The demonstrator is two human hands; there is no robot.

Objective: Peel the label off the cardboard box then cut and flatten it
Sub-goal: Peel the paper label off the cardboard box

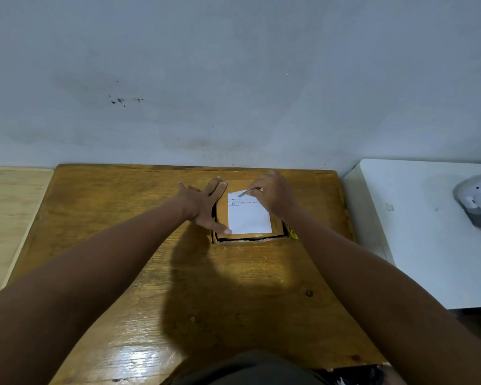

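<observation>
Here, your box (247, 209) sits flat on the far half of the table (139, 273), close to the wall (233, 65) and a little right of the table's middle. It is a low brown cardboard box seen from above, with dark gaps showing along its near and left edges where the sides meet the top. A white label (249, 216) covers most of the top face; it is plain white except for a thin band of small print near its far edge, too small to read. Its far right corner is lifted off the cardboard and curled back, and your right hand (272, 195) has that corner pinched between the fingertips. Your left hand (203, 205) lies spread flat, fingers wide, pressing down on the left side of the box, the thumb reaching the near left corner of the label. Something small and yellow (292, 235) shows just beside the box's near right corner, perhaps a tool, though most of it is hidden under your right forearm. To the right of the table stands a white surface (414, 232) with a white and grey device (478, 202) on it, well apart from the box.
</observation>
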